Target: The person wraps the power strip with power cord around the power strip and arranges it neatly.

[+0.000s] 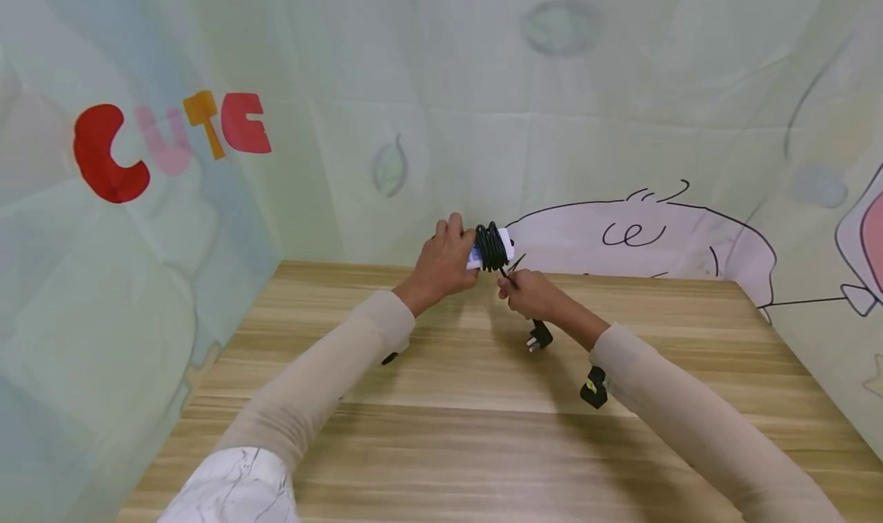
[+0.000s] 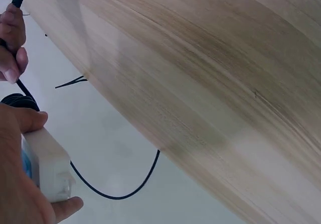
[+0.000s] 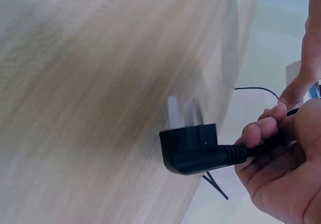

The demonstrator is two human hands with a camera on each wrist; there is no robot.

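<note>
My left hand (image 1: 441,262) grips one end of a white power strip (image 1: 507,244) with a blue patch, up near the back edge of the table. A black cord (image 1: 492,247) is wound in several turns around the strip's body. From the coil, a length of cord runs down to my right hand (image 1: 530,293), whose curled fingers hold it just behind the plug. The black plug (image 3: 190,148) sticks out below that hand, its metal prongs (image 3: 173,112) pointing away from the fingers. In the left wrist view, the strip's white end (image 2: 52,166) shows between thumb and fingers.
Under both arms lies a wood-grain table (image 1: 428,446). A printed cloth backdrop (image 1: 359,70) stands behind it and at the sides, with coloured letters (image 1: 110,155) at left. A black and yellow device (image 1: 593,389) sits at the right sleeve.
</note>
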